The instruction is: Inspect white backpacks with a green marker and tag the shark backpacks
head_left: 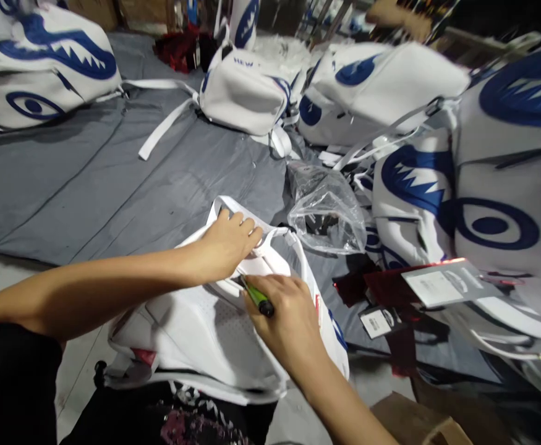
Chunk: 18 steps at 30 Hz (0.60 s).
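Observation:
A white backpack (182,321) lies in front of me at the table's near edge, partly over my lap. My left hand (233,244) is closed over its top near the handle, fingers curled round the white material. In the closed fingers of my right hand (286,315) is a small tool with a green and black handle (259,296). The tool's thin tip points up and left at the bag's top, just below my left hand. What that tip touches is hidden, and the tool's exact kind does not show.
A clear plastic bag (328,210) lies right of the backpack. More white backpacks with blue shark prints stand at the back and the right (493,216). Hang tags (441,284) and dark red pieces lie near right. A cardboard box (413,420) is below. Someone's arm (400,18) shows at the back.

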Available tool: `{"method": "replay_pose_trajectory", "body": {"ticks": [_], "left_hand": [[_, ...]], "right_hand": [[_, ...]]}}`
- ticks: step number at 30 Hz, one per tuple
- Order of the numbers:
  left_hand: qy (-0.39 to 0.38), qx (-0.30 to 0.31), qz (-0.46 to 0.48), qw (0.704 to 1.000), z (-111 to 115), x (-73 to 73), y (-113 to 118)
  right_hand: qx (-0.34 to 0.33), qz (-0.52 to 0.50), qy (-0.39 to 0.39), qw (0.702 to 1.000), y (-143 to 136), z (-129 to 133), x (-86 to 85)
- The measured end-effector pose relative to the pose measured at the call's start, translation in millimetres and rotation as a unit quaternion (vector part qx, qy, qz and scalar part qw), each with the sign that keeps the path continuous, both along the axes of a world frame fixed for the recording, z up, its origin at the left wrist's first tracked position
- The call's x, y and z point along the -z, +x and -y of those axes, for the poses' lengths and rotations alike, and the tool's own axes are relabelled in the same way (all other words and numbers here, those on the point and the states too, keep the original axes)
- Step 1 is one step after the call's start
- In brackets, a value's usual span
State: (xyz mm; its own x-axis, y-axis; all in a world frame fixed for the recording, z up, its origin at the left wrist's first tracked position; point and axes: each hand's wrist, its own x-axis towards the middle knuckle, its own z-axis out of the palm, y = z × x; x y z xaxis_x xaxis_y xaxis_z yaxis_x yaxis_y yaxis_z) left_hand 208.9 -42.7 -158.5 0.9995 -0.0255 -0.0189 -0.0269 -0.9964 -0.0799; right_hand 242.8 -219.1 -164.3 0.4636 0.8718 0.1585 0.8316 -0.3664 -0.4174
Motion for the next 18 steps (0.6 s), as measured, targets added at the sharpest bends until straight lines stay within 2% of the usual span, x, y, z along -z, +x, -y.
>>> {"method": "replay_pose_trajectory", "body": {"ticks": [13,18], "left_hand": [[0.024,-0.015,0.002,1.0,5,5.1,1],[0.015,-0.017,-0.007,1.0,3,4.5,0]], "right_hand": [[0.031,0.019,0.077,0.996,-8,-4,20.4],[0.06,0.026,0.084,0.994,-14,-5,18.9]]}}
